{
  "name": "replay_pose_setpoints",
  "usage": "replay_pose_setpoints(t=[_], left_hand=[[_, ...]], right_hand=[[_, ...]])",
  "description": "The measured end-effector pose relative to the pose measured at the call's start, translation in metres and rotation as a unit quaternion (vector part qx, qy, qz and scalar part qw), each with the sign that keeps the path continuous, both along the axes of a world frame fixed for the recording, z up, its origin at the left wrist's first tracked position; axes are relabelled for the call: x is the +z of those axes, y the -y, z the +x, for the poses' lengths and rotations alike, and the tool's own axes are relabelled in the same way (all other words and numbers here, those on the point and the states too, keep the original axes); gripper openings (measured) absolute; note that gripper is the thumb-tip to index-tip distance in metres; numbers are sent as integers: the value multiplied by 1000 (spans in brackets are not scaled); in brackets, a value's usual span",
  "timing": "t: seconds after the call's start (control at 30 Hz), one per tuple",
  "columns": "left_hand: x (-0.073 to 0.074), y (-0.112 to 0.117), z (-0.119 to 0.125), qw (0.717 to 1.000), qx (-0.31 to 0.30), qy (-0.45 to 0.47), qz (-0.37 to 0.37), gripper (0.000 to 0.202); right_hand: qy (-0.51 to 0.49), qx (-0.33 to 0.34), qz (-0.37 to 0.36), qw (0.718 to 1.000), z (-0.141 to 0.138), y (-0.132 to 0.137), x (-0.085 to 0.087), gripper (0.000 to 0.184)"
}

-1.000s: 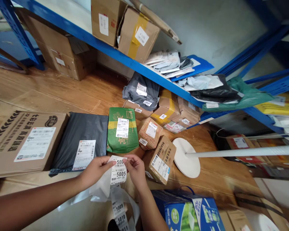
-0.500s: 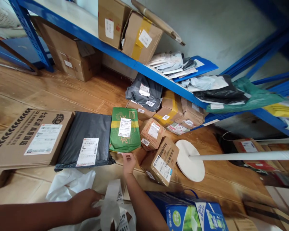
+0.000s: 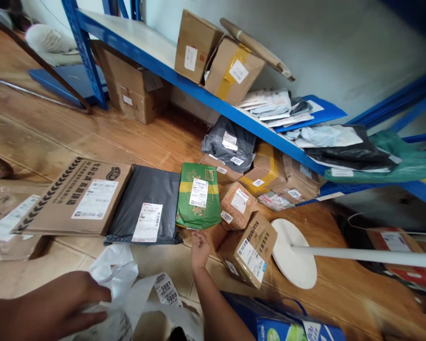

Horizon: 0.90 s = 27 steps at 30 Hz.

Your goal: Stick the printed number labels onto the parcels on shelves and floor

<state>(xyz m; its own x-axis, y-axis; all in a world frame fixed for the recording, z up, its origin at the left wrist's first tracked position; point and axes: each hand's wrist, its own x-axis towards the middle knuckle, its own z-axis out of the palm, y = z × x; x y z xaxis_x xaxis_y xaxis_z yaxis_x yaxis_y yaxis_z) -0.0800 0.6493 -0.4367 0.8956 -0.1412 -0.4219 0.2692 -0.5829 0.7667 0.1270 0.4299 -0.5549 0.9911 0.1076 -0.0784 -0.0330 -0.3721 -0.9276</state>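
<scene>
My right hand [image 3: 200, 247] is at the near edge of a green parcel [image 3: 199, 195] banded with yellow tape. Its fingers are curled together, and a thin white sliver shows by the fingertips; what they hold is too small to make out. At the lower left my left hand [image 3: 74, 303] has thumb and forefinger around a white strip of number labels [image 3: 167, 289]. That strip loops toward the bottom centre, with 5007 and 5008 readable. Left of the green parcel lie a dark grey mailer bag [image 3: 145, 192] and a flat brown carton [image 3: 117, 213].
A small box marked 5002 [image 3: 237, 204] and a brown box [image 3: 252, 248] sit right of the green parcel. Beyond them is a white round base with a pole [image 3: 294, 270]. A blue shelf [image 3: 156, 64] holds parcels. A blue package [image 3: 287, 327] lies near me.
The view has shifted, so most things appear farther right. My left hand has moved left and its fingers are wider apart. My right hand stays by the green parcel's near edge.
</scene>
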Motion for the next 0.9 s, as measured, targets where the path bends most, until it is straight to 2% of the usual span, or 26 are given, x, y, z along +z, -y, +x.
replay_pose_setpoints(t=[0.07,0.1,0.13,0.17,0.23,0.3,0.37,0.43,0.47,0.57,0.63,0.8,0.9], left_hand=[[2,-9,1,999,-50,-13,-16,31],[0,-11,3,999,-43,-10,-26,33],[-4,-12,3,999,-3,4,-38,36],[-10,-12,4,997,46,17,-54,38],[-23,-11,1,986,136,28,-92,42],[-34,-10,-2,975,191,26,-109,44],[-37,-13,-5,978,187,10,-97,43],[-33,-19,-5,981,167,-8,-95,32],[-30,-22,-3,979,167,-14,-117,27],[-20,-28,3,949,209,-12,-234,33],[-19,-30,8,928,245,-2,-280,42],[-32,-32,7,879,351,-70,-315,56],[-35,-36,2,868,366,-92,-323,57]], right_hand=[[-45,84,30,995,-23,-9,26,51],[-78,160,50,983,-36,-14,40,47],[-136,285,82,945,-48,-19,55,46],[-182,364,93,909,-60,-24,69,50],[-224,416,85,877,-76,-34,89,46],[-225,385,56,893,-82,-42,99,33],[-231,368,27,900,-83,-49,100,29],[-242,369,-1,897,-83,-57,97,29],[-247,367,-5,897,-85,-61,95,29],[-253,355,44,899,-95,-77,93,36],[-263,340,90,899,-105,-88,93,42],[-343,262,160,888,-116,-110,87,45],[-331,246,154,898,-114,-117,80,41]])
